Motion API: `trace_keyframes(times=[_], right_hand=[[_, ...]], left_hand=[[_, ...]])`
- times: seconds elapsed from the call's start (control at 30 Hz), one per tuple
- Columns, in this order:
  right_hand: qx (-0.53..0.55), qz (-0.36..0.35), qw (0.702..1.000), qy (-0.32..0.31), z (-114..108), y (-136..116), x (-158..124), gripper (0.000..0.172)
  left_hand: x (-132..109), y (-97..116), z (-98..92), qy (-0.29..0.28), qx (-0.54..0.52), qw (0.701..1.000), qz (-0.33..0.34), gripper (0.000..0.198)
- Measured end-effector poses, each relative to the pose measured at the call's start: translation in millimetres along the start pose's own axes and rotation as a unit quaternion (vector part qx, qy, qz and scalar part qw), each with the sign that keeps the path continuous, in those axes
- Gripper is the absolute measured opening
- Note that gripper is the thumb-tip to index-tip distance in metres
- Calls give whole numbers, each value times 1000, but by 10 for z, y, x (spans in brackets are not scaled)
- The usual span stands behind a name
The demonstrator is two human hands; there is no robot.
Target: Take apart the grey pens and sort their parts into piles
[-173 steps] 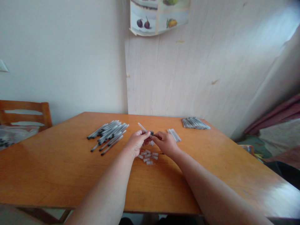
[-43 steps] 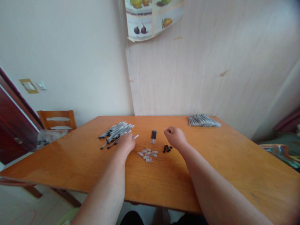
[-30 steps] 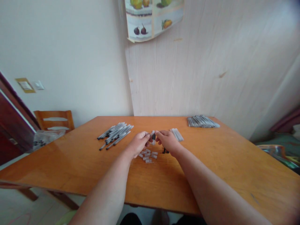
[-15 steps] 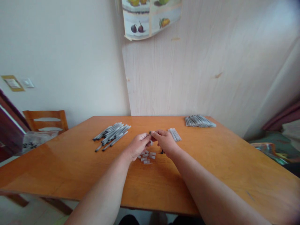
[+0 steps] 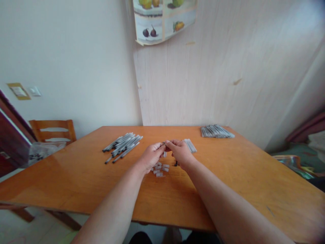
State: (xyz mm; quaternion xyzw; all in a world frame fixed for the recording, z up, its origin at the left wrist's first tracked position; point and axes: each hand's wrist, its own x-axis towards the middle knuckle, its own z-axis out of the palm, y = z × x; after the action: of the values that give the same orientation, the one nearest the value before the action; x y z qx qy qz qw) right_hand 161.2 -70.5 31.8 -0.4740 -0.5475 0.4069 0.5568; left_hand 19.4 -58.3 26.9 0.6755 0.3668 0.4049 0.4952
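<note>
My left hand (image 5: 152,156) and my right hand (image 5: 179,150) meet above the middle of the table, thumbs and fingertips pinched together. Between them is something small that my fingers mostly hide, so its kind cannot be made out. Just below the hands lie several clear pen caps (image 5: 159,169) in a loose cluster. A small black piece (image 5: 176,163) shows beneath my right hand, partly covered by it. Beyond that hand, a few clear pen tubes (image 5: 190,145) lie side by side.
A loose heap of pens with black ends (image 5: 123,145) lies to the left on the wooden table (image 5: 106,189). Another row of pens (image 5: 217,131) sits at the back right. A wooden chair (image 5: 52,130) and a plastic bag holding black pieces (image 5: 45,149) are beyond the left edge.
My fingertips have drawn closer together over the small thing, which shows less now. The whole view has shifted slightly; the pens and caps lie as before.
</note>
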Motion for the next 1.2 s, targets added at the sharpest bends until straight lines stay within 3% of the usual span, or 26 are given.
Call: trace_keyframes(times=[0.3, 0.57, 0.97, 1.2], right_hand=[[8, -1, 1000, 2, 15, 51, 22, 35], [29, -44, 999, 2, 30, 146, 70, 33], [38, -44, 998, -8, 28, 84, 40, 31], [9, -48, 998, 37, 14, 58, 48, 30]], left_hand=[[-10, 28, 1, 1, -1, 1000, -7, 43], [-26, 91, 12, 2, -12, 1000, -27, 44], [-53, 106, -3, -16, -63, 995, -76, 42], [-9, 83, 18, -36, -131, 988, -67, 40]])
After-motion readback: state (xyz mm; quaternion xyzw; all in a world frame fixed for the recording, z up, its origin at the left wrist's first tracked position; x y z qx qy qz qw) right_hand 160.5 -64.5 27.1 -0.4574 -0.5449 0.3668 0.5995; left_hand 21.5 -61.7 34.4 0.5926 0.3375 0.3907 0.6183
